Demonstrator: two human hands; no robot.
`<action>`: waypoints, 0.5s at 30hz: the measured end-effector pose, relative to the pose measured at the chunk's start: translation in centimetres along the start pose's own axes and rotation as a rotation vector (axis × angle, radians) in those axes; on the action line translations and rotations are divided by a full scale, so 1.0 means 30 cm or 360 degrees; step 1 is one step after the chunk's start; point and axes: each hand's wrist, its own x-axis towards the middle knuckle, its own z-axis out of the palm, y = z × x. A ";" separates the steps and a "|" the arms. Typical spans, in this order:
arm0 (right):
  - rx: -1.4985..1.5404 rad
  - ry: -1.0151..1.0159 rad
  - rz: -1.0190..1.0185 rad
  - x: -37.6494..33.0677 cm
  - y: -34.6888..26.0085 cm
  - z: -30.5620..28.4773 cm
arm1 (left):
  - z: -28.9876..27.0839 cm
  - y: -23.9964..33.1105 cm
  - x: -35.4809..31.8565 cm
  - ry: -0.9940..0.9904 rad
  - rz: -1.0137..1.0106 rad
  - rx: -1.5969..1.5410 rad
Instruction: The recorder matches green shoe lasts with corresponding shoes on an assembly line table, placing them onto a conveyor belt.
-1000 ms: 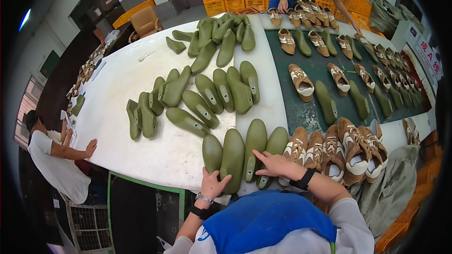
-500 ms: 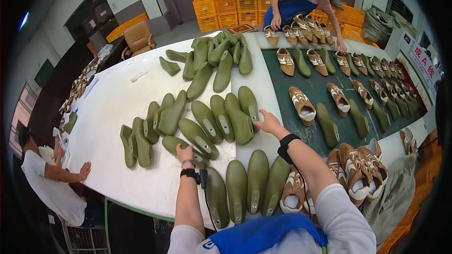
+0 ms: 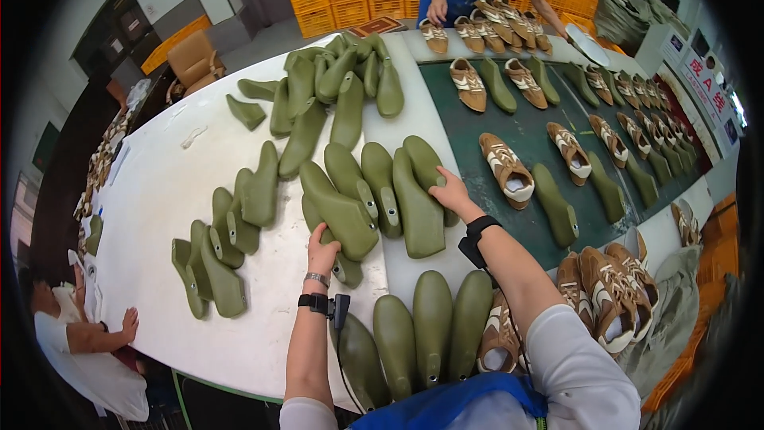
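Several green shoe lasts (image 3: 334, 211) stand close together on the white table, between my two hands. My left hand (image 3: 323, 253) closes on the near-left side of this group, at a last (image 3: 348, 271) lying partly under another. At the group's right side, my right hand (image 3: 451, 193) grips the outermost last (image 3: 422, 158), its thumb on the surface and its other fingers partly hidden. To the left, a slanting row of lasts (image 3: 219, 271) stands apart from my hands. Nearest my body is another row of upright lasts (image 3: 434, 318).
A pile of lasts (image 3: 346, 103) lies farther back. On the right, a green surface (image 3: 509, 123) bears alternating brown-and-white sneakers and lasts. More sneakers (image 3: 609, 291) stand near my right arm. Across the table, a co-worker holds a sneaker with its white sole (image 3: 587, 44) showing. Another person (image 3: 87, 342) sits at left.
The lasts between my hands are now bunched closer together, and a gap separates them from the left row. The far co-worker has lifted a sneaker off the green surface.
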 end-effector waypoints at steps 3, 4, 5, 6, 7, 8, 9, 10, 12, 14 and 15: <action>-0.0059 0.0032 0.0078 -0.048 0.007 -0.047 | 0.086 0.016 0.033 -0.0209 0.0075 0.0107; -0.0060 0.0045 0.0095 -0.062 0.015 -0.056 | 0.107 0.021 0.043 -0.0230 0.0075 0.0108; -0.0047 0.0072 0.0107 -0.076 0.024 -0.066 | 0.122 0.025 0.055 -0.0318 0.0050 0.0130; -0.0032 0.0096 0.0116 -0.090 0.033 -0.077 | 0.132 0.029 0.060 -0.0401 0.0026 0.0154; -0.0043 0.0122 0.0116 -0.105 0.041 -0.090 | 0.136 0.030 0.060 -0.0408 0.0029 0.0158; -0.0042 0.0131 0.0123 -0.120 0.054 -0.100 | 0.144 0.039 0.057 -0.0474 0.0005 0.0139; -0.0066 0.0095 0.0145 -0.136 0.065 -0.106 | 0.150 0.047 0.053 -0.0535 -0.0020 0.0120; -0.0090 0.0054 0.0163 -0.150 0.073 -0.110 | 0.154 0.056 0.050 -0.0536 -0.0018 0.0122; -0.0090 0.0058 0.0143 -0.179 0.099 -0.099 | 0.146 0.099 0.031 -0.0393 -0.0116 -0.0264; -0.0090 0.0034 0.0096 -0.187 0.106 -0.079 | 0.138 0.132 0.028 -0.0336 -0.0104 -0.0296; -0.0054 0.0043 0.0044 -0.185 0.115 -0.071 | 0.131 0.134 0.022 -0.0289 0.0064 -0.0130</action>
